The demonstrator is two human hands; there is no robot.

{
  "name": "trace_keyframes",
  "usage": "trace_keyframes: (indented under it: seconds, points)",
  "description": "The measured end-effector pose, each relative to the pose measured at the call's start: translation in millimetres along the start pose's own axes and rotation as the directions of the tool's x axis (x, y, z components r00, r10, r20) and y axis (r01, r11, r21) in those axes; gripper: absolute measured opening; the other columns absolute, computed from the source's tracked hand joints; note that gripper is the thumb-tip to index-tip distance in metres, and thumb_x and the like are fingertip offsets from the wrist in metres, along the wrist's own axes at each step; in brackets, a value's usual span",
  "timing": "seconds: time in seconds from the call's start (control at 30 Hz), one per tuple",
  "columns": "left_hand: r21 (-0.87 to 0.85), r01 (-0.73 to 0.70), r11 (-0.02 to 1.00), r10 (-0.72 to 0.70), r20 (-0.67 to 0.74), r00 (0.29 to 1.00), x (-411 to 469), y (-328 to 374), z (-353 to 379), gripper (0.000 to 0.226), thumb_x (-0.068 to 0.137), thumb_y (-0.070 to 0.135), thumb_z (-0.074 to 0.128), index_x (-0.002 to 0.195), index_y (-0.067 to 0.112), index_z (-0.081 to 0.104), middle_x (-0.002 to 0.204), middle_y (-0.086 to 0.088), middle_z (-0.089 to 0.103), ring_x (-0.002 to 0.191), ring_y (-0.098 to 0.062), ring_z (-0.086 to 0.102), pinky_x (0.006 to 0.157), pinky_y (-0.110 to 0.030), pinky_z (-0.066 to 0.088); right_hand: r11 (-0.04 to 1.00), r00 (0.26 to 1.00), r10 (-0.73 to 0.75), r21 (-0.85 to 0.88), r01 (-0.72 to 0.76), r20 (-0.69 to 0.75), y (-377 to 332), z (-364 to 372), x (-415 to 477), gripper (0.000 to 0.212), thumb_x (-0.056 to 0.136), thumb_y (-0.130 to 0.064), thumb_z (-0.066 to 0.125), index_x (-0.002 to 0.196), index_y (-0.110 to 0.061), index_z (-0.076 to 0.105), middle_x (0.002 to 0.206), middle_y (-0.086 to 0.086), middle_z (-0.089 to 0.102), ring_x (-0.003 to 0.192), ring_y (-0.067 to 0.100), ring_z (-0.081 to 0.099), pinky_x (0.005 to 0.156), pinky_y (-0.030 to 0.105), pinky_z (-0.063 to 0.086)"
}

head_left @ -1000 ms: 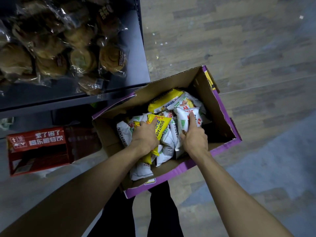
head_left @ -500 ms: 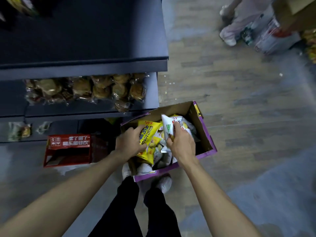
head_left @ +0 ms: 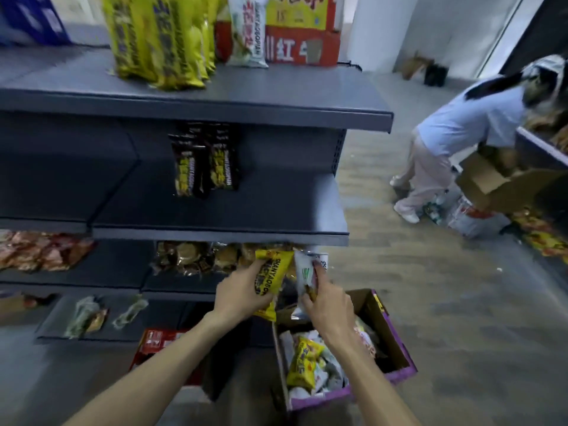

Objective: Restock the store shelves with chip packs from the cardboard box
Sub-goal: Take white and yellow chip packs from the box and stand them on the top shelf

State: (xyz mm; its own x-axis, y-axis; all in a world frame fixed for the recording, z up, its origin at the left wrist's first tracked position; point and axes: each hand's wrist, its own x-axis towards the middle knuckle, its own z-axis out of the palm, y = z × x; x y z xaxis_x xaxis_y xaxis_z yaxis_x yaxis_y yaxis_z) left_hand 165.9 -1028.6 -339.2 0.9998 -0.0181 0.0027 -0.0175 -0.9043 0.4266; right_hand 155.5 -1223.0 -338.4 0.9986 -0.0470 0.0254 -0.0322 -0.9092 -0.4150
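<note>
My left hand (head_left: 242, 292) grips a yellow chip pack (head_left: 272, 279), held up in front of the lower shelf edge. Beside it, my right hand (head_left: 327, 304) grips a white chip pack (head_left: 307, 273), also raised. Below them on the floor stands the cardboard box (head_left: 396, 339) with purple edges, still holding several yellow and white packs (head_left: 304, 364). The dark grey shelf (head_left: 276, 207) above my hands carries two black-and-yellow packs (head_left: 203, 162) at its back. The top shelf (head_left: 276, 99) holds tall yellow packs (head_left: 159, 38) and one white pack (head_left: 247, 29).
Wrapped pastries (head_left: 196, 256) fill the shelf just behind my hands. A red carton (head_left: 159, 339) sits on the floor left of the box. To the right, another person (head_left: 455, 133) bends over an open cardboard box (head_left: 488, 182) across the aisle.
Both hands have lifted their packs out of the box and up to shelf height. My view has swung upward from the box to the shelves.
</note>
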Motion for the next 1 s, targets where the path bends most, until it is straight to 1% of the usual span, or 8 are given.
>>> trace_keyframes:
  seconds: [0.1, 0.23, 0.37, 0.5, 0.67, 0.83, 0.9, 1.0]
  points:
    - [0.028, -0.009, 1.000, 0.011, -0.065, 0.998, -8, -29, -49, 0.076, 0.073, 0.058, 0.061, 0.141, 0.041, 0.033, 0.113, 0.001, 0.061, 0.102, -0.025, 0.062, 0.075, -0.038, 0.053, 0.997, 0.995, -0.062, 0.039, 0.065, -0.080, -58, -4, -4, 0.068, 0.090, -0.041, 0.057, 0.149, -0.032, 0.025, 0.107, 0.008, 0.064, 0.094, 0.032, 0.064, 0.074, 0.038, 0.050]
    - [0.029, -0.021, 0.999, 0.026, -0.180, 0.983, -18, -72, -110, 0.074, 0.073, 0.056, 0.063, 0.140, 0.042, 0.034, 0.099, 0.004, 0.057, 0.093, -0.023, 0.061, 0.069, -0.037, 0.049, 0.991, 0.976, -0.127, 0.017, 0.132, -0.175, -132, -7, -8, 0.068, 0.093, -0.046, 0.053, 0.152, -0.032, 0.021, 0.100, 0.006, 0.061, 0.087, 0.030, 0.063, 0.071, 0.039, 0.050]
    - [0.046, -0.032, 0.998, 0.044, -0.296, 0.954, -22, -99, -167, 0.074, 0.075, 0.055, 0.065, 0.141, 0.042, 0.034, 0.089, 0.006, 0.052, 0.082, -0.020, 0.059, 0.068, -0.036, 0.050, 0.985, 0.954, -0.162, 0.014, 0.171, -0.254, -195, -24, -14, 0.066, 0.095, -0.043, 0.051, 0.152, -0.033, 0.020, 0.095, 0.002, 0.054, 0.079, 0.025, 0.059, 0.062, 0.032, 0.039]
    - [0.056, -0.063, 0.996, 0.081, -0.417, 0.905, -17, -106, -222, 0.073, 0.076, 0.054, 0.066, 0.141, 0.040, 0.036, 0.089, 0.006, 0.052, 0.079, -0.021, 0.059, 0.063, -0.034, 0.046, 0.975, 0.928, -0.187, 0.052, 0.214, -0.322, -241, -52, -8, 0.062, 0.095, -0.041, 0.053, 0.149, -0.031, 0.026, 0.092, 0.000, 0.051, 0.070, 0.020, 0.046, 0.061, 0.031, 0.035]
    - [0.054, -0.147, 0.988, 0.151, -0.573, 0.805, 7, -99, -290, 0.076, 0.075, 0.054, 0.068, 0.142, 0.040, 0.036, 0.094, 0.004, 0.058, 0.084, -0.022, 0.061, 0.064, -0.035, 0.048, 0.945, 0.867, -0.235, 0.106, 0.310, -0.438, -286, -102, 18, 0.065, 0.092, -0.040, 0.060, 0.146, -0.031, 0.026, 0.095, 0.002, 0.057, 0.079, 0.026, 0.062, 0.065, 0.036, 0.049]
    - [0.027, -0.193, 0.981, 0.160, -0.682, 0.714, 59, -87, -354, 0.075, 0.074, 0.053, 0.070, 0.141, 0.038, 0.038, 0.106, -0.001, 0.064, 0.094, -0.026, 0.063, 0.071, -0.039, 0.052, 0.923, 0.775, -0.305, 0.031, 0.384, -0.553, -324, -161, 68, 0.067, 0.092, -0.040, 0.060, 0.147, -0.026, 0.024, 0.098, 0.003, 0.059, 0.082, 0.026, 0.063, 0.062, 0.033, 0.042]
    - [0.025, -0.184, 0.983, 0.146, -0.716, 0.682, 83, -84, -372, 0.075, 0.074, 0.054, 0.070, 0.141, 0.035, 0.040, 0.108, -0.003, 0.065, 0.096, -0.028, 0.063, 0.073, -0.039, 0.052, 0.915, 0.744, -0.330, -0.005, 0.403, -0.581, -334, -179, 93, 0.068, 0.092, -0.039, 0.060, 0.147, -0.026, 0.022, 0.099, 0.004, 0.060, 0.082, 0.025, 0.064, 0.063, 0.032, 0.044]
    - [0.041, -0.132, 0.990, 0.119, -0.741, 0.661, 113, -83, -384, 0.075, 0.077, 0.054, 0.070, 0.142, 0.032, 0.040, 0.105, -0.005, 0.065, 0.093, -0.027, 0.064, 0.065, -0.035, 0.049, 0.909, 0.721, -0.344, -0.020, 0.417, -0.601, -338, -198, 126, 0.070, 0.092, -0.040, 0.061, 0.148, -0.025, 0.021, 0.100, 0.005, 0.062, 0.080, 0.023, 0.065, 0.068, 0.034, 0.052]
